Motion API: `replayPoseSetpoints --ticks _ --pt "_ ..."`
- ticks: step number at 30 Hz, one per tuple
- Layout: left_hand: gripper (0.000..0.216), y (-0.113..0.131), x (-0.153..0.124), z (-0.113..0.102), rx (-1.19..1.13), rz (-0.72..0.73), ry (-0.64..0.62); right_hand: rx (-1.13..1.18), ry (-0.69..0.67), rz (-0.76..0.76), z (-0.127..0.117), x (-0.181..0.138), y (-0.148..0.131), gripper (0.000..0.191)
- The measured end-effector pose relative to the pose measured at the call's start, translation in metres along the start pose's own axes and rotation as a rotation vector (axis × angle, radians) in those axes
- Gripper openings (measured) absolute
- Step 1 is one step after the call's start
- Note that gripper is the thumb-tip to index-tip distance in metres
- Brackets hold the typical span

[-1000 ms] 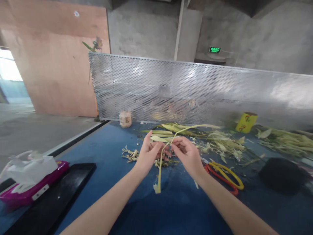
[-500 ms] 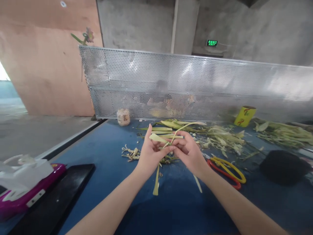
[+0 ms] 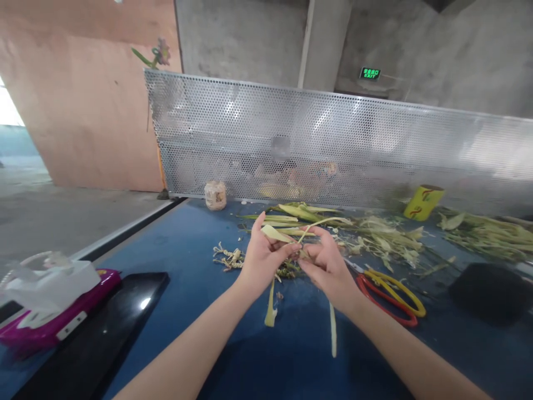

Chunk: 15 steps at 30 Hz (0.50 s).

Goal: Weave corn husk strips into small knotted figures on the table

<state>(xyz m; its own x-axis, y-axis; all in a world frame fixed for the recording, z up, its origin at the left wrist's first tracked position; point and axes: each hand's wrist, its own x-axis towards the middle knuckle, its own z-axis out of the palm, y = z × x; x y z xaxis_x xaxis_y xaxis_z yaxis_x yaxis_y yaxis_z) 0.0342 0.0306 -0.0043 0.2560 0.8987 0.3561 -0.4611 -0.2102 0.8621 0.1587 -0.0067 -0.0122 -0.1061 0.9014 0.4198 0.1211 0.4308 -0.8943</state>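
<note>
My left hand and my right hand meet above the blue table, both pinched on pale green leaf strips. One strip end hangs down below my left hand. Another strip end trails under my right wrist. A small woven leaf piece lies on the table just left of my hands.
Red and yellow scissors lie right of my right hand. A heap of cut leaves spreads behind. A yellow cup, a small jar and a perforated metal screen stand at the back; a person sits behind it. A black tray and pink box sit left. A dark object lies right.
My hands stayed together on the strips, working them. A second strip end now hangs lower under my right wrist. The camera shifted slightly.
</note>
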Motion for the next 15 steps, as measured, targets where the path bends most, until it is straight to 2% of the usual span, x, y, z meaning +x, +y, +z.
replayPoseSetpoints --ticks 5,11,15 --pt "0.087 0.006 -0.001 0.003 -0.027 -0.022 0.046 -0.063 0.009 -0.014 0.003 -0.002 -0.005 0.04" --pt "0.105 0.007 0.001 -0.004 0.05 -0.022 -0.042 0.014 0.041 0.018 0.001 -0.002 -0.003 0.038" --pt "0.099 0.008 0.008 -0.011 0.129 0.014 0.056 0.138 0.053 0.135 -0.003 0.003 -0.003 0.028"
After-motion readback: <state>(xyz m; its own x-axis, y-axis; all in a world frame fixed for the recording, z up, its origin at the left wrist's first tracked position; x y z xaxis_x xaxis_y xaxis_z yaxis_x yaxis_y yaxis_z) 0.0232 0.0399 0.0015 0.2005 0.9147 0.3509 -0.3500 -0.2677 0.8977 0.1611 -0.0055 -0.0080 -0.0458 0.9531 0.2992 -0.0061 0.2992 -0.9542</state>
